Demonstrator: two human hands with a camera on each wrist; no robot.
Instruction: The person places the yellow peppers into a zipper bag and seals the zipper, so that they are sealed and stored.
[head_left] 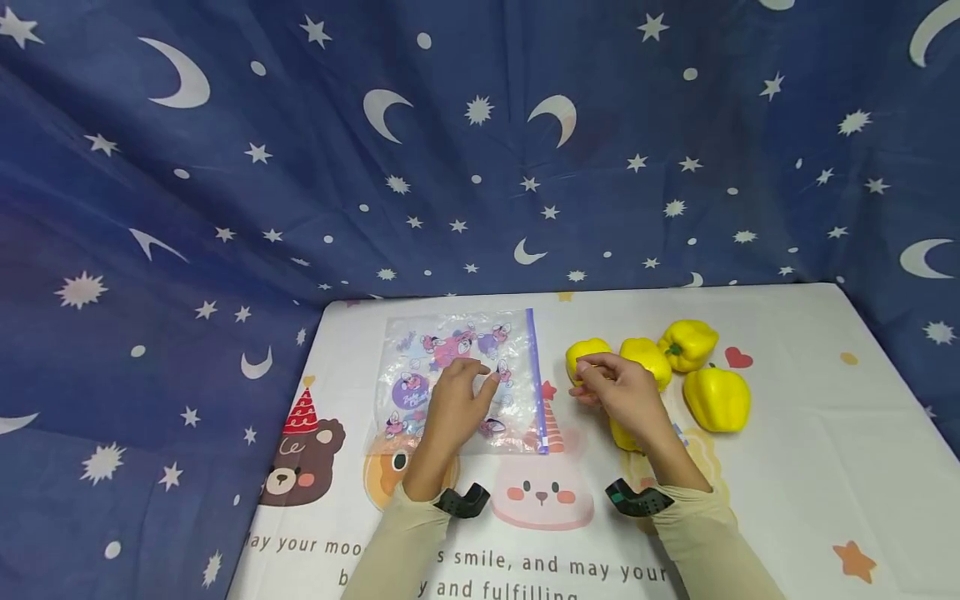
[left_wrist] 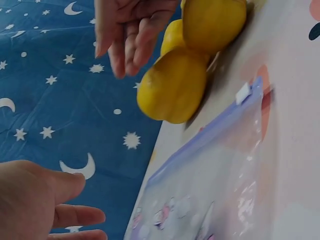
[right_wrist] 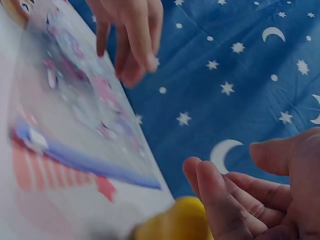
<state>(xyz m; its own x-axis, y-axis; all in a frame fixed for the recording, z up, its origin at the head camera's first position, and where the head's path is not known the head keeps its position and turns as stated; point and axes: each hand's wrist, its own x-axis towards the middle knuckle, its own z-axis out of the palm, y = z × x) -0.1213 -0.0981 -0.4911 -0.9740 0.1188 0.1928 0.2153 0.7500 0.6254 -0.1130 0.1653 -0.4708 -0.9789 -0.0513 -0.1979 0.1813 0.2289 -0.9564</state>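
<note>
A clear zip bag (head_left: pixel 517 417) with pink and purple cartoon prints lies flat on the table, its purple zip edge on the right with a white slider (left_wrist: pixel 243 93). My left hand (head_left: pixel 459 400) hovers over the bag, fingers loosely bent and holding nothing. Right of the bag sits a group of yellow bell peppers (head_left: pixel 717 400). My right hand (head_left: pixel 622 392) is over the nearer ones, fingers relaxed, partly hiding a pepper (head_left: pixel 588 350) and another below the palm (head_left: pixel 624 435). In the right wrist view, a yellow pepper (right_wrist: pixel 175 222) shows just below the fingers, with the palm bare.
A white tablecloth (head_left: pixel 810 467) with printed animals and lettering covers the table. Dark blue curtains (head_left: pixel 480 208) with moons and stars hang behind it and at the left side. Black camera mounts (head_left: pixel 637 498) sit on both wrists.
</note>
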